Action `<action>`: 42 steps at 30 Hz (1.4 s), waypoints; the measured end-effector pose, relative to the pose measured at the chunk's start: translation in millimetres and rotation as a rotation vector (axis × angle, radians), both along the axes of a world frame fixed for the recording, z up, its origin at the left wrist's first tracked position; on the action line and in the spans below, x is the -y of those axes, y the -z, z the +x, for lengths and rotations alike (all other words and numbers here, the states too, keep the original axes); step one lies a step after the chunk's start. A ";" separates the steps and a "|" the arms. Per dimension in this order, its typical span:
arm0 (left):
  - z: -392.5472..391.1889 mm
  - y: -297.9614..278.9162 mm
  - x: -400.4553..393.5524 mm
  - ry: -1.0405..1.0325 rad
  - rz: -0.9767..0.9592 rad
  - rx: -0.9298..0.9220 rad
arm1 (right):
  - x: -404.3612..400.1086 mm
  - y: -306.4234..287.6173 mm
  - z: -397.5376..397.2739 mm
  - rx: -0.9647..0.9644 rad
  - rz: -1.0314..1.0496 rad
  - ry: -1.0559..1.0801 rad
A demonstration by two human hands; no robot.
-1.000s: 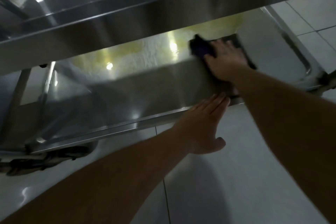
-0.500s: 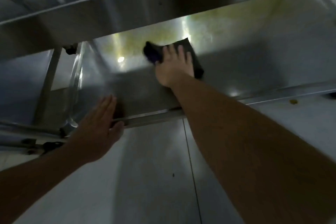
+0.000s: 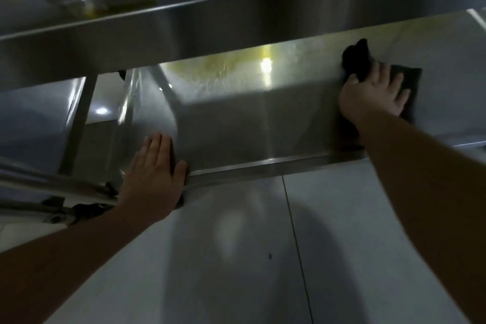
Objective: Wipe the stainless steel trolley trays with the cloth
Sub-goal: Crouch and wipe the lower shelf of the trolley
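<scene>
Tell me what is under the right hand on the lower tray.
A dark cloth, pressed flat by the right hand on the lower tray. The steel beneath the cloth is covered.

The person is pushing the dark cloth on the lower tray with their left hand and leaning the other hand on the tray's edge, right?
Not quite: the hands are swapped. The head view shows the right hand pressing the dark cloth flat on the lower tray, and the left hand is the one leaning on the tray's front edge.

dark cloth [image 3: 405, 81] flat on steel tray [image 3: 236, 126]
</scene>
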State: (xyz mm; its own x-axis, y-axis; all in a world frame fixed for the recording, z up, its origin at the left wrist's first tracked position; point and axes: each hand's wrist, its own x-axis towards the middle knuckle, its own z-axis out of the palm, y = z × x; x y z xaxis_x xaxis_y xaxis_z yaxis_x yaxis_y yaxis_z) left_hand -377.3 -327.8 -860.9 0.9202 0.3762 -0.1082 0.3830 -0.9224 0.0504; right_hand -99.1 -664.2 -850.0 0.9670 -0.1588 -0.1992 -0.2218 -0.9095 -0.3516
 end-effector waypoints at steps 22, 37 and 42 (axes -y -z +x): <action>-36.0 -11.4 2.8 -0.016 -0.118 -0.015 | -172.2 -7.0 -66.3 0.022 -0.013 -0.148; -66.5 -9.4 -1.3 0.046 -0.113 -0.080 | -346.4 -18.6 -143.6 0.034 0.053 -1.098; -66.5 -7.8 1.2 0.055 -0.083 -0.081 | -252.4 -9.6 -88.2 0.078 -0.029 -0.760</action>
